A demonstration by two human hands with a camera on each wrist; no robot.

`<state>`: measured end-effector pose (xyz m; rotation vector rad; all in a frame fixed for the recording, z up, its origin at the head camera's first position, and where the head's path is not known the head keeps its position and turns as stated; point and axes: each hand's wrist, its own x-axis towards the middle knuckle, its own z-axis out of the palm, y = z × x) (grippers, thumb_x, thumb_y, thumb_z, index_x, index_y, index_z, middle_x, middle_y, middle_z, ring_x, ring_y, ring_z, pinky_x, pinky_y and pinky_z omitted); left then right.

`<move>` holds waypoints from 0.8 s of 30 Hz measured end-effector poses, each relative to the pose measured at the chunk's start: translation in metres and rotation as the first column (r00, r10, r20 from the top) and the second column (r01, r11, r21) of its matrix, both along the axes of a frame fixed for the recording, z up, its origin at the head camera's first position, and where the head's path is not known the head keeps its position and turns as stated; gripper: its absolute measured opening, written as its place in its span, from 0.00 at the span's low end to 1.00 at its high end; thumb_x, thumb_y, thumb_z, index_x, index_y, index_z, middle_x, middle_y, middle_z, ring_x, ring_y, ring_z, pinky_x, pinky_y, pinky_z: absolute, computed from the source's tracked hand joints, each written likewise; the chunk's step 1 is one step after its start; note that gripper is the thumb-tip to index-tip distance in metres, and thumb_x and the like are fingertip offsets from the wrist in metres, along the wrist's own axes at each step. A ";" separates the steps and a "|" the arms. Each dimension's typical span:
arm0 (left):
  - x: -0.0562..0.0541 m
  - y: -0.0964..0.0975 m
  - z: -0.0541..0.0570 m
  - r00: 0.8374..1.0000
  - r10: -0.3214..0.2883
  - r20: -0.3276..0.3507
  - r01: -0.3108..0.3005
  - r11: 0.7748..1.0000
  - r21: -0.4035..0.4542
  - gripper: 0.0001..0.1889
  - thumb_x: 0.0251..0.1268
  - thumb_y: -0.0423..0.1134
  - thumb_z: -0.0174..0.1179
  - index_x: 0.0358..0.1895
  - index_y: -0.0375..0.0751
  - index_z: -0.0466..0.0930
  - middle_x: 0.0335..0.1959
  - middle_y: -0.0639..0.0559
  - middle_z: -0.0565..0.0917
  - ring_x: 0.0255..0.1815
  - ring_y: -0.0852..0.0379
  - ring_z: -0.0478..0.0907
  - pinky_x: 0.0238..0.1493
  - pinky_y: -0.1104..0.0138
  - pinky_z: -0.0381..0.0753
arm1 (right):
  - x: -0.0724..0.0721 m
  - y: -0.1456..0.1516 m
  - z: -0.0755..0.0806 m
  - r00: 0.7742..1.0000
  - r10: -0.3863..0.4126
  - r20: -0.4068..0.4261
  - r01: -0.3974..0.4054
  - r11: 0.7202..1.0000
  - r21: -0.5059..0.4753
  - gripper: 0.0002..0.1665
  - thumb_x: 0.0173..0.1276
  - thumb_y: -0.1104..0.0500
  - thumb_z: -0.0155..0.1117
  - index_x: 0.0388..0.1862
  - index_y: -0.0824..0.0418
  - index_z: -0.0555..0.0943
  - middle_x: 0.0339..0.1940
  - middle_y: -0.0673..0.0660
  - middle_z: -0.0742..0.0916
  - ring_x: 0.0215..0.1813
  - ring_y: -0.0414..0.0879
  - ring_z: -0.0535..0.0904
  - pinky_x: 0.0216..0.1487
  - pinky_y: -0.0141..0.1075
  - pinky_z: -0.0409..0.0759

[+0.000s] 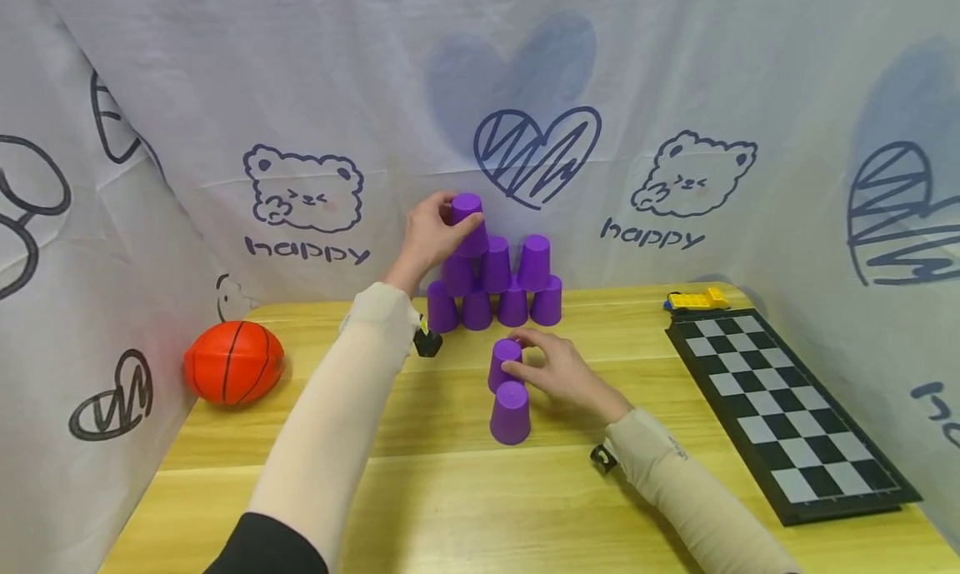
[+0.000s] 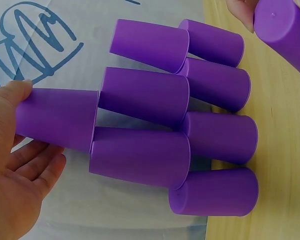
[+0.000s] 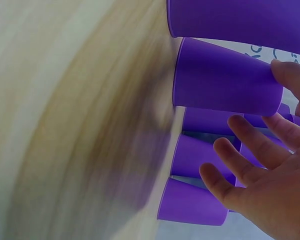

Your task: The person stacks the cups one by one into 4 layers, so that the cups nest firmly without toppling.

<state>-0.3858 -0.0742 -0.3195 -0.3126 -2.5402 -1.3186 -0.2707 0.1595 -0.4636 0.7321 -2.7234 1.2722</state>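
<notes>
My left hand point(image 1: 429, 234) grips an upside-down purple cup point(image 2: 57, 119) by its narrow end, thumb on one side and fingers on the other. That cup's rim is right at the bases of two cups in the middle row of a stacked pyramid. Three purple cups point(image 2: 145, 97) make up this row, over a bottom row of several more point(image 2: 217, 137). Closer in on the table, my right hand point(image 1: 566, 374) pinches the upper end of another upside-down cup point(image 3: 225, 77) between thumb and index finger, its other fingers spread. Just in front of it stands one more purple cup point(image 1: 510, 414).
A red ball with black lines point(image 1: 234, 363) sits at the table's left edge. Along the right side lies a black-and-white checkered board point(image 1: 783, 407), with a yellow toy vehicle point(image 1: 697, 299) at its far end. Printed white cloth point(image 1: 420, 82) hangs behind the pyramid.
</notes>
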 end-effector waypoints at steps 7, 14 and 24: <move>-0.004 0.002 0.001 1.000 0.013 0.006 -0.013 1.000 -0.014 0.30 0.69 0.51 0.70 0.68 0.38 0.78 0.58 0.39 0.87 0.59 0.44 0.85 0.64 0.55 0.84 | 0.004 0.000 0.001 1.000 0.005 0.018 -0.005 1.000 -0.021 0.26 0.72 0.46 0.73 0.66 0.51 0.81 0.58 0.53 0.89 0.62 0.50 0.85 0.74 0.58 0.76; -0.007 0.003 0.004 1.000 0.011 0.008 -0.010 0.999 -0.039 0.29 0.70 0.51 0.70 0.66 0.38 0.78 0.58 0.39 0.87 0.58 0.45 0.84 0.64 0.55 0.83 | 0.002 0.001 0.001 1.000 -0.003 -0.007 0.003 1.000 -0.004 0.29 0.72 0.47 0.73 0.68 0.54 0.80 0.57 0.56 0.90 0.61 0.53 0.85 0.72 0.59 0.77; -0.009 0.005 0.005 1.000 0.003 0.006 -0.003 0.998 -0.063 0.28 0.70 0.51 0.69 0.66 0.39 0.78 0.58 0.39 0.87 0.58 0.44 0.84 0.64 0.55 0.83 | 0.000 0.001 -0.001 1.000 -0.014 -0.017 0.015 1.000 0.028 0.30 0.72 0.45 0.73 0.68 0.52 0.80 0.58 0.55 0.90 0.62 0.52 0.85 0.72 0.56 0.78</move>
